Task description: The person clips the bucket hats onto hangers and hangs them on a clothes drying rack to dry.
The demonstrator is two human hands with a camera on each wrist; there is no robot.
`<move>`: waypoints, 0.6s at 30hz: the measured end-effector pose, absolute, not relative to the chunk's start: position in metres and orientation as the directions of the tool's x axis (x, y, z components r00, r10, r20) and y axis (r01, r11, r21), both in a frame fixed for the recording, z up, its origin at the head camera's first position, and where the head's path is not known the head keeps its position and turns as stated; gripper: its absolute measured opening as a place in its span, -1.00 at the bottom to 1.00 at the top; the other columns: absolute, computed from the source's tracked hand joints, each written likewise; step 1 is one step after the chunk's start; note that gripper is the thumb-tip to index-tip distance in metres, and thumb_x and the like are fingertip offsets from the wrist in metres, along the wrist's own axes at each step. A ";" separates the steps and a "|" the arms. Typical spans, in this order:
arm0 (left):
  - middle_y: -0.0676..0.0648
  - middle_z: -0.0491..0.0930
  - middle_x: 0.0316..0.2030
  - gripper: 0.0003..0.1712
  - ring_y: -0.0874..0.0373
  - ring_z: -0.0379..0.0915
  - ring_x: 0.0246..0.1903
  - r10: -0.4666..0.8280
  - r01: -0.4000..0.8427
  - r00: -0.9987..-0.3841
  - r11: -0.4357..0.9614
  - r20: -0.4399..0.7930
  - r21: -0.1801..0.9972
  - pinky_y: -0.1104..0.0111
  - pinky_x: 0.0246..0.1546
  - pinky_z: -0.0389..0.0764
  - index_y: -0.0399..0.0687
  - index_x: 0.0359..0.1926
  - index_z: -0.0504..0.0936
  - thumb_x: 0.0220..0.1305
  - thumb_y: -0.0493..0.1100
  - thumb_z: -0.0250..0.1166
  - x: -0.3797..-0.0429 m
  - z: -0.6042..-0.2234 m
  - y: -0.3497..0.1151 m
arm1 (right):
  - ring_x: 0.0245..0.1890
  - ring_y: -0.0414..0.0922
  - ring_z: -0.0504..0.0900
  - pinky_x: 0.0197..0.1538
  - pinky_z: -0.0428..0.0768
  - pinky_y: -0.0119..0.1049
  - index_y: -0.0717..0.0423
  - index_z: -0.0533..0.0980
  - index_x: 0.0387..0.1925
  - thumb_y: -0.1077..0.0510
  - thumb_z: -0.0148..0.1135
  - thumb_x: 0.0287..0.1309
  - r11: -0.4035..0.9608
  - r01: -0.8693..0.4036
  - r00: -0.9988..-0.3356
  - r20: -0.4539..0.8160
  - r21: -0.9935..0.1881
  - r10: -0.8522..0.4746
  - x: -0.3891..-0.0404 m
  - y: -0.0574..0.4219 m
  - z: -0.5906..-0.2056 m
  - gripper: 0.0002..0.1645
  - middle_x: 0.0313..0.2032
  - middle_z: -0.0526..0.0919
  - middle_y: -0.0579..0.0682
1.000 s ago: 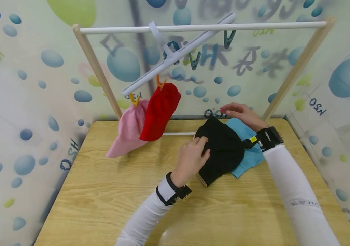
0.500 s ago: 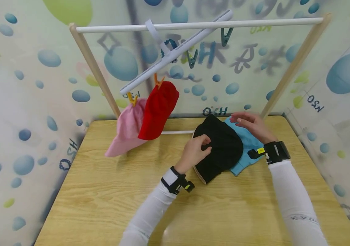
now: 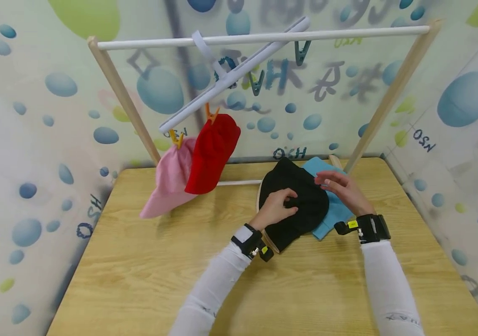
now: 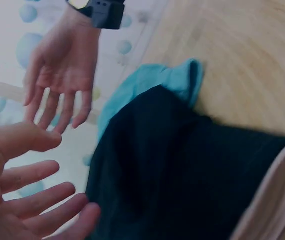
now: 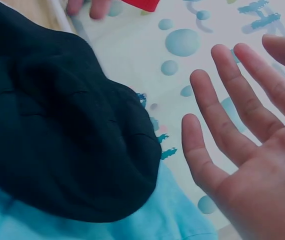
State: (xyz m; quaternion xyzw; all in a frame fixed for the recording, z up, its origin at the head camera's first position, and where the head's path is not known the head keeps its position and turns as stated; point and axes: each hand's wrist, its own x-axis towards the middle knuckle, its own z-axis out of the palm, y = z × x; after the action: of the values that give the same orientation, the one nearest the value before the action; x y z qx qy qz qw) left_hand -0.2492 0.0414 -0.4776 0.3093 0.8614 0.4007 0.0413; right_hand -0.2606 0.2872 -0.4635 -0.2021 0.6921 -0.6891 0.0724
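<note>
A black hat (image 3: 295, 198) with a pale brim edge lies on the table, partly covering a light blue hat (image 3: 334, 212). Above the black hat's brim side hovers my left hand (image 3: 278, 207), fingers loosely bent and holding nothing. My right hand (image 3: 345, 189) is over the blue hat, by the black hat's crown; the right wrist view shows its fingers (image 5: 215, 122) spread and free of the cloth. In the left wrist view, the black hat (image 4: 177, 175) is beside my left fingers (image 4: 37, 200), with no grip on it.
A white hanger (image 3: 234, 77) tilts on the rack's white bar (image 3: 348, 33). Orange-yellow clips hold a pink hat (image 3: 171, 179) and a red hat (image 3: 213, 154); green clips (image 3: 257, 83) hang without cloth. Wooden posts (image 3: 391, 95) rise at the table's (image 3: 146, 284) back.
My left hand has shifted right over the black hat. The right hand has come down from near the table's back edge towards the black hat's crown. The hats stay in place.
</note>
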 end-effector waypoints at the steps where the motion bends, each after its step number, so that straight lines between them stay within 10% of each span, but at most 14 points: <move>1: -0.20 0.54 0.00 -0.56 -0.02 0.44 -0.03 0.582 0.501 -0.798 0.495 0.157 0.710 0.25 0.03 0.46 -0.22 0.02 0.46 0.10 -0.19 0.29 -0.248 -0.481 0.043 | 0.03 -0.13 0.48 0.10 0.46 -0.39 0.53 0.17 0.16 0.34 -0.21 0.35 -0.034 -0.176 -0.908 0.176 -0.984 -0.380 -0.259 0.286 -0.465 -0.58 -0.01 0.54 0.01; 18: -0.31 -0.03 0.36 0.15 -0.22 0.09 0.25 0.677 0.510 -0.727 0.643 -0.115 0.571 0.05 0.24 0.24 -0.11 0.39 -0.13 -0.07 -0.01 0.43 -0.227 -0.504 0.055 | -0.02 -0.20 0.52 0.01 0.49 -0.45 0.45 0.27 0.13 0.24 -0.08 0.33 0.019 -0.184 -0.927 0.167 -0.983 -0.336 -0.254 0.284 -0.494 -0.57 -0.05 0.59 -0.11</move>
State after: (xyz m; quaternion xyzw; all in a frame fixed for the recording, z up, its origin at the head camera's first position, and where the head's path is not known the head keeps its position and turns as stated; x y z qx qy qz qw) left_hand -0.2272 0.0553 -0.5037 0.3327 0.8920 0.2600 0.1613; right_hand -0.2536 0.2835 -0.4937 -0.1826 0.7116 -0.6761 0.0561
